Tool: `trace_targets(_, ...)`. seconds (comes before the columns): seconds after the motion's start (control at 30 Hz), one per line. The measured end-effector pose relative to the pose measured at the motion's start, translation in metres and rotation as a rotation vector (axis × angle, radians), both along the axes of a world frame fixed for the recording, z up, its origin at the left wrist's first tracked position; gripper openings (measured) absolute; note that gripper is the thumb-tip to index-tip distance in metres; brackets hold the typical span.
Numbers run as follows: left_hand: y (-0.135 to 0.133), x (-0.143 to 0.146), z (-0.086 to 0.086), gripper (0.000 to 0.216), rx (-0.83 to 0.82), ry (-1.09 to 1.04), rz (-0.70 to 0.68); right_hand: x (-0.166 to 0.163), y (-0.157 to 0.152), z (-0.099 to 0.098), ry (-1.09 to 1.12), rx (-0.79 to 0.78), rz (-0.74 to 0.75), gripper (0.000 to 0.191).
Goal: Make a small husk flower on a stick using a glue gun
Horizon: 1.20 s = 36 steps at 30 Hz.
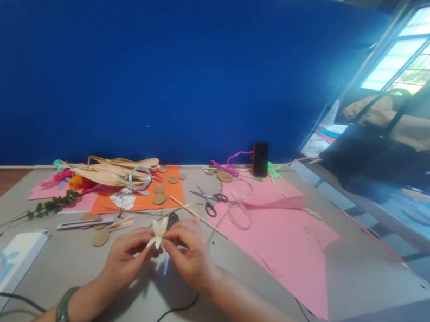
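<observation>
Both my hands meet over the grey table (364,279), low in the middle of the view. My left hand (124,260) and my right hand (187,255) are closed, pinching a small cream paper flower (158,233) between their fingertips. A thin wooden stick (197,216) lies just beyond my right hand. A black cable (160,316) runs under my wrists. I wear a watch on the left wrist (64,311).
Pink paper sheets (287,244) cover the table's right part. An orange sheet (142,198) holds brown discs and pale leaf strips. Scissors (208,199), a craft knife (84,223), a phone (260,159) against the blue wall and a white power strip (17,260) lie around.
</observation>
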<state>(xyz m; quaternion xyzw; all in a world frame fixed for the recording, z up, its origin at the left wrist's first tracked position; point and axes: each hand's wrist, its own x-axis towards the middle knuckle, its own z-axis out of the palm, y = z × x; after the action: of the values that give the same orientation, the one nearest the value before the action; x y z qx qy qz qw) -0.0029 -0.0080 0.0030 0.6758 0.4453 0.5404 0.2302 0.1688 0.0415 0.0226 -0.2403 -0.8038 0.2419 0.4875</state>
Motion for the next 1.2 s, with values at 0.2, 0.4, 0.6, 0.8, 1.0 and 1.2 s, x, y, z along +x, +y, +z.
trace_targets(0.2,-0.0011,0.0009,0.0012,0.011,-0.059,-0.14,-0.004,0.0011,0.0023,-0.0003,0.016,0.066,0.009,0.005)
trace_targets(0.4,-0.003,0.002,0.0003,0.01,-0.196,-0.253,-0.024,0.0014,0.0012,0.0013,0.028,0.071,0.037,0.003)
trace_targets(0.6,-0.0026,0.0031,-0.0018,0.015,-0.278,-0.342,-0.021,0.0009,0.0004,0.0006,0.012,0.092,0.04,0.004)
trace_targets(0.8,0.0008,0.0008,-0.0006,0.019,-0.327,-0.359,-0.013,0.0015,-0.0009,0.0035,-0.038,0.151,-0.005,0.005)
trace_targets(1.0,0.0036,-0.0002,-0.0029,0.018,-0.383,-0.403,-0.043,0.0023,0.0008,0.004,-0.1,0.248,-0.038,0.008)
trace_targets(1.2,0.0033,-0.0002,0.0027,0.018,-0.338,-0.329,-0.029,0.0034,0.0007,0.0065,-0.115,0.282,-0.025,0.012)
